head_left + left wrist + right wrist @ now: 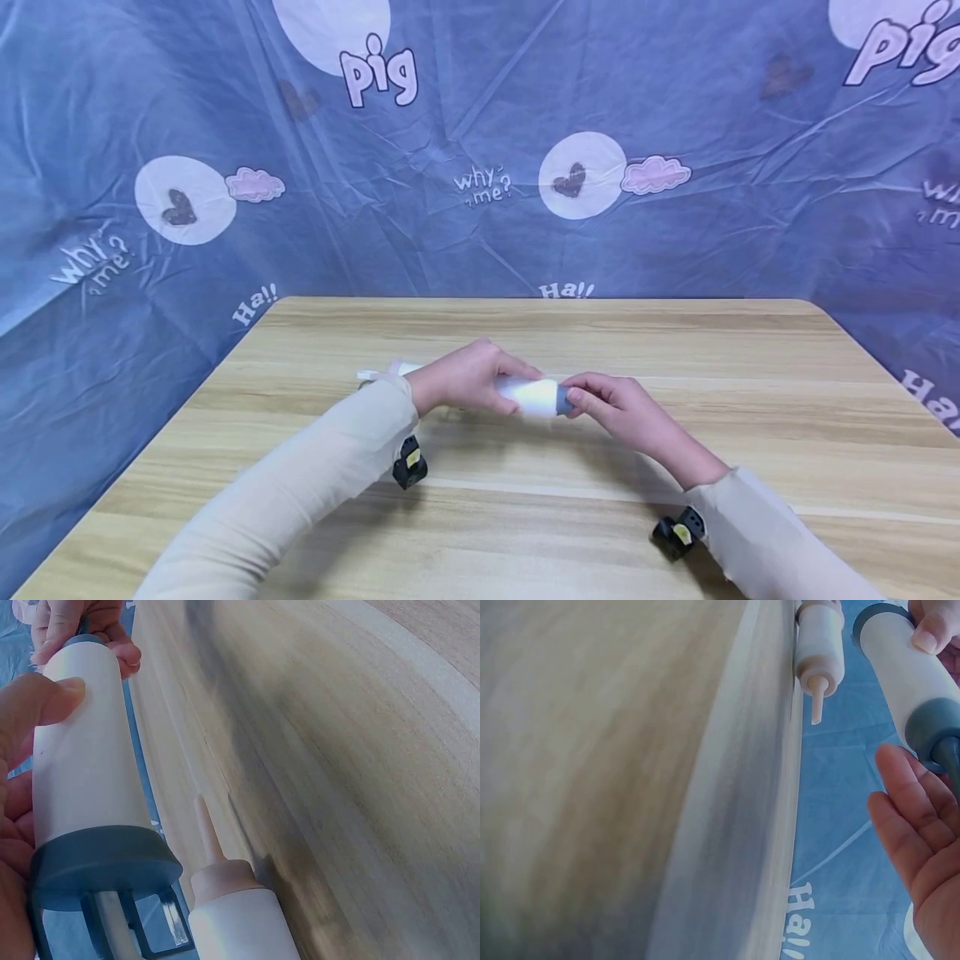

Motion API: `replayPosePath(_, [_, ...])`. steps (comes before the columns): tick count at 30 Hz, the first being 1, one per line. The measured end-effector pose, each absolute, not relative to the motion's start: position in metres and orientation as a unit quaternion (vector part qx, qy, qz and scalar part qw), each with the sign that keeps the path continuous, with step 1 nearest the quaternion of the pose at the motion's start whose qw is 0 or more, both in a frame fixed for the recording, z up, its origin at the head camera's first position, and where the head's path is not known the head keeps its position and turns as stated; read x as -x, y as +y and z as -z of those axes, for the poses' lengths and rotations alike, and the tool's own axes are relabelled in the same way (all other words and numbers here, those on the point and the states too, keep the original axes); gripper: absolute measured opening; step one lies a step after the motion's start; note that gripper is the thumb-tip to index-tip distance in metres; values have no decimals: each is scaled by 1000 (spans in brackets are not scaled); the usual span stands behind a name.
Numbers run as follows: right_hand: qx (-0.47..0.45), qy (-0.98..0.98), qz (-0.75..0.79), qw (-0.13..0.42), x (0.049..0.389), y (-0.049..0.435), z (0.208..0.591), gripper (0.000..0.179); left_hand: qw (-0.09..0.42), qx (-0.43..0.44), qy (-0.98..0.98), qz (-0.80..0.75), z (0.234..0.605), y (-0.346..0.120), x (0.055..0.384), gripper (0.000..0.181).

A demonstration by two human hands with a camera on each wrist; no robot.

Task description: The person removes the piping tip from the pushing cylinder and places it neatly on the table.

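A white decorating syringe (536, 398) with slate-blue ends is held roughly level above the table. Its barrel (90, 765) is gripped by my left hand (480, 375), the thumb lying along the top. Beyond the wide slate-blue collar (105, 859), part of a handle frame and a pale rod show. My right hand (618, 408) pinches the slate-blue nozzle end (937, 735) between thumb and forefinger; the thumb is hidden in the right wrist view, where other fingers extend below the nozzle. A second white syringe (240, 922) with a beige nozzle lies near my left wrist, partly covered by that arm in the head view.
The wooden table (487, 517) spreads beneath both hands. A blue printed cloth (465, 242) hangs behind its back edge and along the sides. Small black cameras sit on the left wrist (409, 463) and right wrist (677, 533).
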State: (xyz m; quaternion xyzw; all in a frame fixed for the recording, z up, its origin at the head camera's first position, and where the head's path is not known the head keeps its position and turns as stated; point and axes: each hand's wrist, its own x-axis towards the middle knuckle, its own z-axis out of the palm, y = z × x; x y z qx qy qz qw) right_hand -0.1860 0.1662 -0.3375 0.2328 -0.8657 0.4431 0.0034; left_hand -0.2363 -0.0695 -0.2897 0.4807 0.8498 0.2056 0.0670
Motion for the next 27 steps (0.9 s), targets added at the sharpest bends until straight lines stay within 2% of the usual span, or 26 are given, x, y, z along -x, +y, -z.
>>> replayPosePath(14, [-240, -859, -452, 17, 185, 164, 338, 29, 69, -482, 847, -211, 293, -72, 235, 46])
replayPosePath(22, [-253, -863, -434, 51, 183, 162, 337, 35, 66, -484, 848, -207, 295, -71, 234, 47])
replayPosePath(27, [-253, -862, -434, 60, 184, 164, 335, 49, 69, -477, 852, -205, 295, -72, 234, 47])
